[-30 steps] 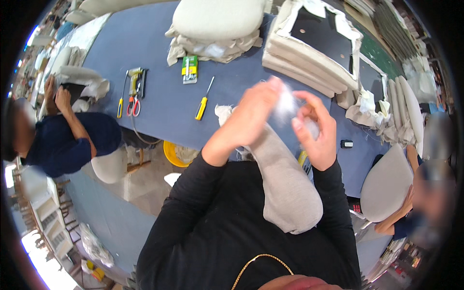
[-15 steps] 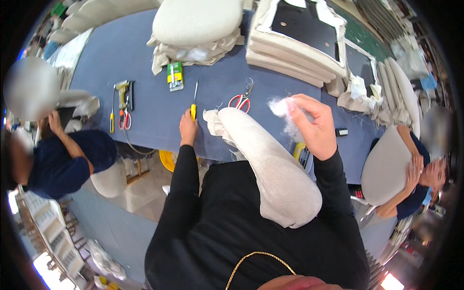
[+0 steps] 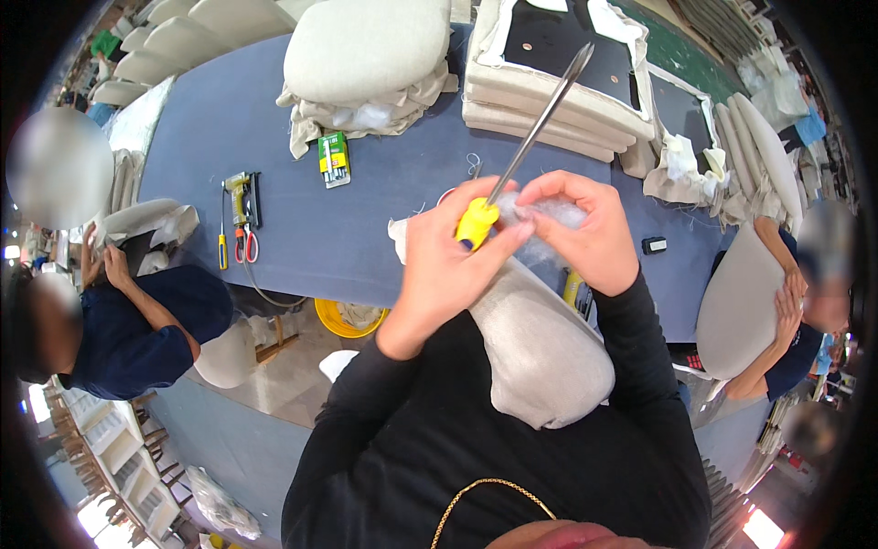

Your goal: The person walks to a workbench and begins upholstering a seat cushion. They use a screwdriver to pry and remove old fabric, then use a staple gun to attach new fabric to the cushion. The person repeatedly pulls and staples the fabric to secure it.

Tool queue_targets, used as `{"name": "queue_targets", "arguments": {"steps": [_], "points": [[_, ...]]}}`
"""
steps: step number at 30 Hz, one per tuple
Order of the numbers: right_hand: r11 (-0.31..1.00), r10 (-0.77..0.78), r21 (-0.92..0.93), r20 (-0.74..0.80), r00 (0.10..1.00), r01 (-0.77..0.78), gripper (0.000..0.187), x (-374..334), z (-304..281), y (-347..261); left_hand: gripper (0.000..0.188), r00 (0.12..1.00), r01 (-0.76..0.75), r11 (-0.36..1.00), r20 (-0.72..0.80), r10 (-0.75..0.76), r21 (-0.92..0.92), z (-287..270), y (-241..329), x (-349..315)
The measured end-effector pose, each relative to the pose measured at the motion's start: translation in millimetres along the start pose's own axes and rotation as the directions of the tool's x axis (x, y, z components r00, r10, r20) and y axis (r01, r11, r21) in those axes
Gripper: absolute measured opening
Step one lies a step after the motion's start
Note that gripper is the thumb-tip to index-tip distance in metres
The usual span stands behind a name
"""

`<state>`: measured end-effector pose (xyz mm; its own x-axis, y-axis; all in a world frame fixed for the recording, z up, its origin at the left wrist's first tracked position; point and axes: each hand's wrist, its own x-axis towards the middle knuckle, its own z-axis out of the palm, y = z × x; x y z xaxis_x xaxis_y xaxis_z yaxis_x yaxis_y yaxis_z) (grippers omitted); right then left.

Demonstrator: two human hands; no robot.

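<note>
My left hand [image 3: 430, 265] is closed around a screwdriver [image 3: 476, 223] with a yellow handle; its long metal shaft points up and away to the right. My right hand [image 3: 599, 238] pinches a tuft of white fibre stuffing [image 3: 560, 214]. The fingertips of both hands meet at the tuft, near the screwdriver handle. Below them a beige fabric-covered padded piece [image 3: 549, 357] rests between the table edge and my lap. Its far end is partly hidden by my hands. Scissors behind my left hand are almost wholly covered.
On the blue table [image 3: 357, 238] lie a green-and-yellow box [image 3: 335, 160], a staple gun [image 3: 243, 199], red-handled scissors [image 3: 246, 245] and a small black object [image 3: 654, 245]. Beige padded seats [image 3: 370, 55] and stacked panels [image 3: 540, 114] stand farther back. A yellow bucket [image 3: 352, 317] sits below. People work at both sides.
My left hand has lifted the screwdriver off the table and brought it over to my right hand. The white stuffing is now between the fingertips of both hands.
</note>
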<state>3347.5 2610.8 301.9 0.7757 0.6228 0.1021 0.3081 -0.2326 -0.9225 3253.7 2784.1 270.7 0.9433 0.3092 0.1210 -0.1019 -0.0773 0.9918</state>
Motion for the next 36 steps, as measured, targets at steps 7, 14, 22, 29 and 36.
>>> {"name": "queue_targets", "arguments": {"steps": [7, 14, 22, 29, 36], "points": [[0.941, -0.19, -0.328, -0.323, 0.927, 0.078, 0.035, -17.8, -53.6, -40.6, 0.021, 0.974, -0.154, 0.955, -0.124, 0.19, 0.254, 40.6, -10.5, 53.5], [0.664, -0.382, -0.687, 0.026, 0.924, 0.294, 0.058, -64.6, -48.9, -50.2, 0.022, 0.938, -0.293, 0.903, -0.089, 0.335, 0.313, 69.6, -32.0, 115.1], [0.599, -0.489, -0.726, 0.001, 0.872, 0.337, 0.039, -61.3, -66.7, -27.3, 0.021, 0.884, -0.284, 0.935, -0.318, 0.342, 0.214, 61.8, -45.9, 92.6], [0.775, -0.377, -0.587, -0.134, 0.917, 0.233, 0.012, -36.8, -73.3, -35.8, 0.018, 0.99, -0.047, 0.982, -0.136, 0.022, -0.182, 40.6, -32.4, 17.0], [0.995, -0.027, -0.095, -0.244, 0.97, 0.004, 0.022, -27.4, -73.5, -27.6, 0.012, 0.964, -0.211, 0.906, 0.076, 0.255, -0.367, 36.5, -18.3, -15.7]]}}
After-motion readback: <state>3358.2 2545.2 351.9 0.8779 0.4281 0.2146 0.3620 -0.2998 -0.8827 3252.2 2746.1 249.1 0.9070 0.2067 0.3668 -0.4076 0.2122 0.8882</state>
